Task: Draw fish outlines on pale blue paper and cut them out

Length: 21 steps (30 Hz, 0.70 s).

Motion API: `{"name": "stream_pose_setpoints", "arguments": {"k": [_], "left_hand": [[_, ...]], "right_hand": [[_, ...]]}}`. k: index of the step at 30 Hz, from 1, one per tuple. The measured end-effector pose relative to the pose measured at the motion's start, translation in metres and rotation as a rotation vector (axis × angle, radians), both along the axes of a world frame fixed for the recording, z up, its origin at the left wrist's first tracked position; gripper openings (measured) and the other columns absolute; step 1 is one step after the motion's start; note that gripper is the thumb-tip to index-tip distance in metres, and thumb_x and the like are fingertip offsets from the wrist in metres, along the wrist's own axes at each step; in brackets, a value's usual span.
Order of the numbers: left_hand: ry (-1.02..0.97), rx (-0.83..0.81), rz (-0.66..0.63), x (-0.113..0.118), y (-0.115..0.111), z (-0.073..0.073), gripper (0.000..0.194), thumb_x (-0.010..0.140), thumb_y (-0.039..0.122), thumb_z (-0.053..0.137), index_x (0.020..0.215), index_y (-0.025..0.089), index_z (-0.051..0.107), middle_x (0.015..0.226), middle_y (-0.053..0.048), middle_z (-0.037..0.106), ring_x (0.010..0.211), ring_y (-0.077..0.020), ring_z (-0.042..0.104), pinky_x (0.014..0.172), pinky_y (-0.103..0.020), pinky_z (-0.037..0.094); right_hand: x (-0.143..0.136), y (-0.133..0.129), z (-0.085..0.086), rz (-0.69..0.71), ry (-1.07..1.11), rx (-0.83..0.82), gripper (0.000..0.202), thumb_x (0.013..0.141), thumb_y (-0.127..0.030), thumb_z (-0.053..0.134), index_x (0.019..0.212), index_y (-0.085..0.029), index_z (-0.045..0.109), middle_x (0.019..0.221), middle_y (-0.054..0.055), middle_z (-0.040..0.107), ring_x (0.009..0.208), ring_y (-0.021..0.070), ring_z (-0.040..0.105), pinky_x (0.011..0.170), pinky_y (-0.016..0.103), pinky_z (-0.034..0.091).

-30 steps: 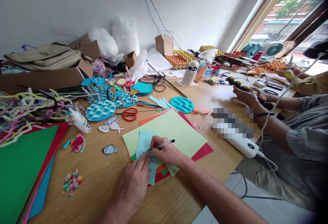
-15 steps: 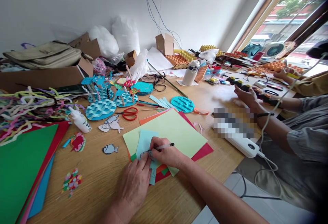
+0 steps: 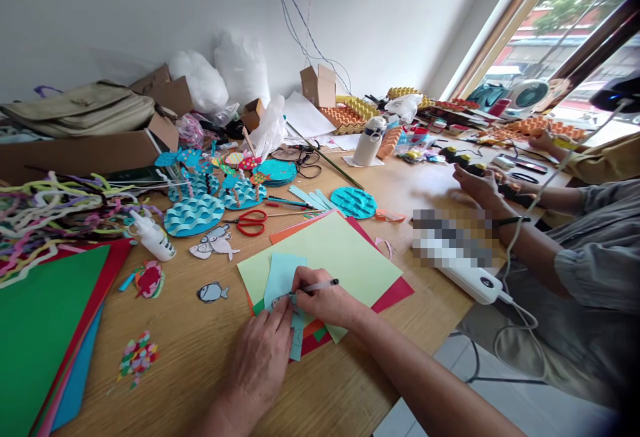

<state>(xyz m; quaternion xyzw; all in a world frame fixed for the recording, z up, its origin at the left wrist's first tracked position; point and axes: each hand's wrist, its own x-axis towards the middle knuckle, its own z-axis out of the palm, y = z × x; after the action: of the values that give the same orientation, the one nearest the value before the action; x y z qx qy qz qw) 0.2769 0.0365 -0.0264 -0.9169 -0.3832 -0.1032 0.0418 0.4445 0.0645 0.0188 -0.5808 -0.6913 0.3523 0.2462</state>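
A pen (image 3: 323,285) is pinched in my right hand (image 3: 325,297), its tip down at a small fish drawing on a light blue paper strip (image 3: 286,271). My left hand (image 3: 263,350) lies flat on the lower part of that strip, fingertips beside the drawing and nothing gripped. Beneath the strip is a pale green sheet (image 3: 345,257) on a stack with red and orange sheets. To the left lie a grey paper fish (image 3: 212,292), white fish cutouts (image 3: 215,245) and a fish covered in coloured dots (image 3: 139,358).
Red-handled scissors (image 3: 251,222), a glue bottle (image 3: 154,237) and blue wavy discs (image 3: 194,215) stand beyond my hands. Coloured sheets (image 3: 45,330) and pipe cleaners (image 3: 65,217) fill the left. At right are a white power strip (image 3: 473,278) and another person's hands (image 3: 477,190).
The view has shifted slightly, so everything sits a little further left. My hands keep nearly the same pose on the blue strip, the pen still at the fish drawing.
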Motion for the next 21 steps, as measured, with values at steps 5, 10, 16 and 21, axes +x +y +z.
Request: {"name": "stream_pose_setpoints", "arguments": {"k": [5, 10, 16, 21], "left_hand": [[-0.019, -0.003, 0.003, 0.0001, 0.0006, 0.0019, 0.038, 0.088, 0.013, 0.034, 0.12, 0.014, 0.053, 0.12, -0.011, 0.059, 0.083, -0.0204, 0.061, 0.069, -0.033, 0.051], [-0.049, 0.024, 0.002, 0.0004, 0.0012, 0.001, 0.038, 0.089, 0.013, 0.032, 0.119, 0.015, 0.054, 0.118, -0.01, 0.061, 0.082, -0.0204, 0.062, 0.068, -0.034, 0.051], [-0.051, 0.046, 0.005, -0.0005, 0.0009, -0.0027, 0.037, 0.089, 0.014, 0.032, 0.12, 0.013, 0.053, 0.116, -0.011, 0.061, 0.083, -0.0215, 0.062, 0.068, -0.034, 0.051], [-0.045, 0.046, -0.006, -0.0015, 0.0005, -0.004, 0.038, 0.088, 0.012, 0.033, 0.121, 0.012, 0.052, 0.119, -0.011, 0.06, 0.083, -0.0212, 0.061, 0.07, -0.034, 0.05]], "right_hand": [[0.0002, 0.0002, 0.0001, -0.007, 0.007, 0.001, 0.012, 0.063, -0.008, 0.046, 0.068, -0.018, 0.05, 0.055, -0.006, 0.047, 0.049, 0.0081, 0.039, 0.045, 0.017, 0.03], [0.0009, -0.0006, -0.0027, -0.01, 0.021, 0.014, 0.012, 0.063, -0.008, 0.047, 0.068, -0.018, 0.051, 0.054, -0.006, 0.047, 0.048, 0.0079, 0.038, 0.045, 0.017, 0.03], [0.0014, -0.0029, -0.008, -0.036, 0.06, 0.053, 0.013, 0.063, -0.008, 0.046, 0.069, -0.018, 0.05, 0.055, -0.006, 0.047, 0.049, 0.0081, 0.039, 0.046, 0.017, 0.03], [0.0008, -0.002, -0.0069, -0.028, 0.063, 0.037, 0.013, 0.063, -0.008, 0.047, 0.069, -0.018, 0.05, 0.054, -0.006, 0.047, 0.048, 0.0082, 0.038, 0.046, 0.018, 0.031]]}}
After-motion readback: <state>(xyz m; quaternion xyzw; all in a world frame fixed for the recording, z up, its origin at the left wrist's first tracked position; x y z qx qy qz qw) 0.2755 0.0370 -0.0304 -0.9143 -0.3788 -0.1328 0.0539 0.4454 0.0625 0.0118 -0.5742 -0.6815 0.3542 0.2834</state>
